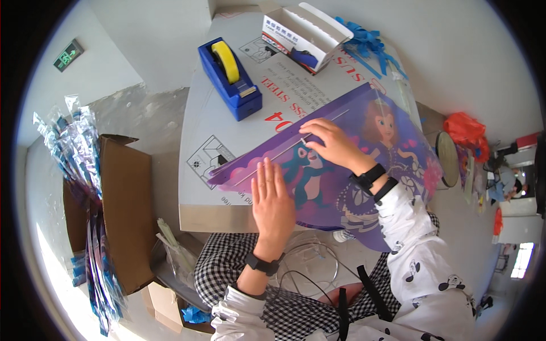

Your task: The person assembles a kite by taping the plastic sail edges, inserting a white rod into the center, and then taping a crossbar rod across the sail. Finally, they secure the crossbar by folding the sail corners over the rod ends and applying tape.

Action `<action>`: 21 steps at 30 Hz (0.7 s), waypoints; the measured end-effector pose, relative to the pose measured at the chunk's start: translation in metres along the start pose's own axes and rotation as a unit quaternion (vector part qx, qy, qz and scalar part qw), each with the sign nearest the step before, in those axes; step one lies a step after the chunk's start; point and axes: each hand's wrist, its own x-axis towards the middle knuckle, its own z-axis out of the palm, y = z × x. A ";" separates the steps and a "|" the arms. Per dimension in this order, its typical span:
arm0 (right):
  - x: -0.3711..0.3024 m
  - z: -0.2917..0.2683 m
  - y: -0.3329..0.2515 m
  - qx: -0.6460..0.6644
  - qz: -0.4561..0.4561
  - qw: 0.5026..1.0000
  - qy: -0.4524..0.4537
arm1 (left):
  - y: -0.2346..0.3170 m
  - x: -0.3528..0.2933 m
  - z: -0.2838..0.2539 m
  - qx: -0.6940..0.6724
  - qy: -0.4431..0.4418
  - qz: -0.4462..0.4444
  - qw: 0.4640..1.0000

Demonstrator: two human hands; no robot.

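Observation:
A purple kite sheet point(310, 176) printed with a cartoon princess and a blue animal lies across the table and hangs over its near edge. Along its far, folded side runs a thin white rod point(274, 159). My left hand point(273, 207) rests flat on the near left part of the sheet, fingers straight and close together, holding nothing. Farther right, my right hand point(335, 146) has its fingers bent over the rod, the thumb on the near side and the fingertips on the far side. Its palm hovers over the print.
A blue tape dispenser point(232, 79) with yellow tape stands at the back left of the table point(199, 122). Behind are an opened white box point(304, 37) and blue ribbon strips point(367, 42). On the left stands a cardboard box point(128, 210) with plastic-wrapped bundles point(74, 142). A round stool point(447, 159) is at right.

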 end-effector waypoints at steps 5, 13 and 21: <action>0.015 -0.016 -0.025 0.070 0.061 0.995 0.024 | 0.008 0.014 -0.020 -0.141 0.067 -0.003 0.988; 0.132 0.007 -0.049 0.209 0.173 0.958 0.096 | -0.031 0.100 -0.047 -0.663 0.051 -0.242 0.707; 0.173 0.019 -0.050 0.420 0.346 0.839 0.018 | -0.048 0.126 -0.039 -0.719 0.054 -0.280 0.633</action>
